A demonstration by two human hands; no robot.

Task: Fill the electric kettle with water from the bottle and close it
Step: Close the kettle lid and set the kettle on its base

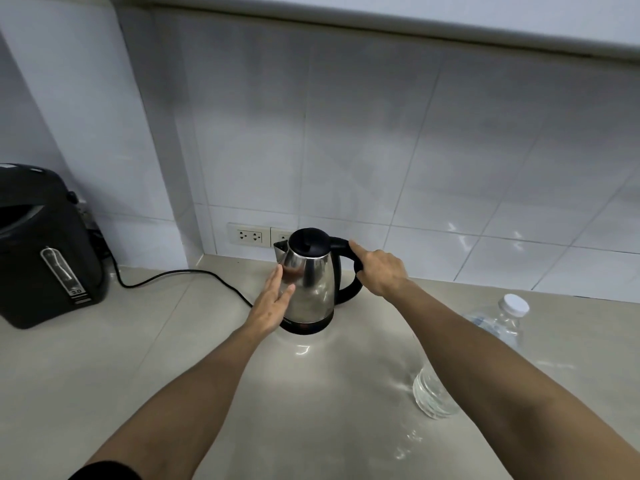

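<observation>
A steel electric kettle (313,289) with a black lid (309,242) and black handle stands upright on the counter near the back wall. The lid is down. My right hand (379,268) is wrapped around the kettle's handle, index finger stretched along its top. My left hand (275,299) rests flat and open against the kettle's left side. A clear plastic water bottle (498,329) with a white cap lies on the counter at the right, partly hidden behind my right forearm.
A black hot-water dispenser (45,247) stands at the far left, its black cord (180,273) running across the counter toward the kettle. Wall sockets (249,235) sit behind the kettle. The beige counter (311,410) spreads out in front.
</observation>
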